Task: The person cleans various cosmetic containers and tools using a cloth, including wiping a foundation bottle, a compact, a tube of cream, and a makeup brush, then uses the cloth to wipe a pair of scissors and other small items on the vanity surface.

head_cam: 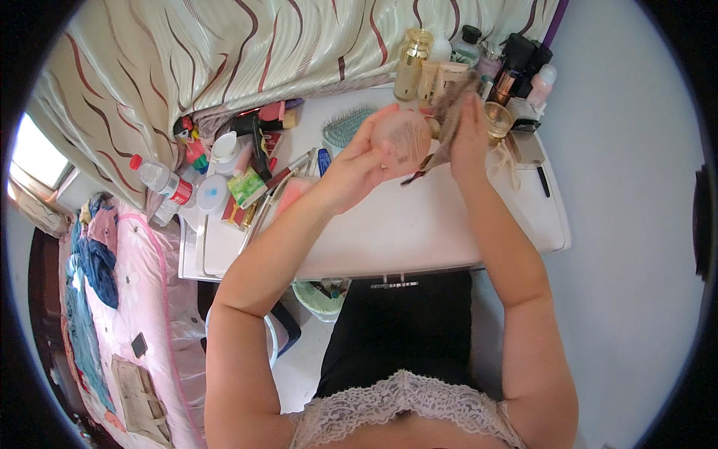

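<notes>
My left hand (354, 171) grips a round, pale pink cosmetic case (405, 134) with fine print on the side facing me. In my right hand (470, 143) is a crumpled brown cloth (449, 120), partly hidden by the fingers. Both hands are raised over the white dressing table (392, 236), with the cloth just right of the case. A teal hairbrush (348, 124) lies bristles up behind my left hand. Near my right hand stands a small clear jar with a gold tint (498, 120).
Tall bottles, including a gold one (413, 64), and tubes (449, 78) crowd the back right corner. Jars (212, 193), brushes and a water bottle (165, 181) fill the left side. A black pen-like stick (543, 182) lies at right. A patterned curtain (252, 45) hangs behind the table.
</notes>
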`<state>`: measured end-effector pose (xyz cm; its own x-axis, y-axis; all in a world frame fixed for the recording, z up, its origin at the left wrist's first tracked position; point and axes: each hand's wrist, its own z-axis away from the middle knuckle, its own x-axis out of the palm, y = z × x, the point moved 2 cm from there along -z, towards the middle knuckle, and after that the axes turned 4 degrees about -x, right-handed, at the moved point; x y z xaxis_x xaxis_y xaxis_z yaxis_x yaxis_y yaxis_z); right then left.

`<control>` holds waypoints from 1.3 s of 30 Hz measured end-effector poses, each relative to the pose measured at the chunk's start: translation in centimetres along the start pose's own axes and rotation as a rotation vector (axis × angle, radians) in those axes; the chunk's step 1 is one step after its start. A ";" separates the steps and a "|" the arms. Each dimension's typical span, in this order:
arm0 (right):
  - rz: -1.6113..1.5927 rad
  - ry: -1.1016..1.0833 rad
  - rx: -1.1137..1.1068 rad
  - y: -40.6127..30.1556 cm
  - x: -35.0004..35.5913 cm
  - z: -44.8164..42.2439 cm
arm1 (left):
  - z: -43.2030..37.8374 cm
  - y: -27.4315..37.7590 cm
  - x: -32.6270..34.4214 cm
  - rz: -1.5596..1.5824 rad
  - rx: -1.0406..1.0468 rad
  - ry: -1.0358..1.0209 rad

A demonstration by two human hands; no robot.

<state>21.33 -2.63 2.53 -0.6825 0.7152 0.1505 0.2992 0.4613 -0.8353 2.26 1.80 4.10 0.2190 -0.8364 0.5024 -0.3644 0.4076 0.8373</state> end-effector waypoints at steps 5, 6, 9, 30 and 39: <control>-0.402 -0.001 0.398 -3.8 1.4 1.8 | 0.8 1.1 -1.5 0.104 0.032 0.010; -0.121 -0.099 0.148 -3.6 1.5 2.1 | 0.6 1.0 -1.4 0.131 0.034 0.015; 0.306 -0.321 -0.231 -3.3 1.8 2.6 | 0.5 0.8 -1.5 0.118 0.020 0.022; 0.150 -0.235 -0.347 -3.7 1.1 2.7 | 0.8 0.0 -2.2 -0.114 -0.362 -0.030; 0.044 -0.348 -0.081 -4.3 1.5 2.7 | 1.5 1.6 -0.8 -0.903 0.227 0.324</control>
<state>17.22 -4.90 4.96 -0.8500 0.5199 -0.0851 0.3753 0.4843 -0.7903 0.13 2.53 4.69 0.7253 -0.6444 -0.2423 -0.0957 -0.4430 0.8914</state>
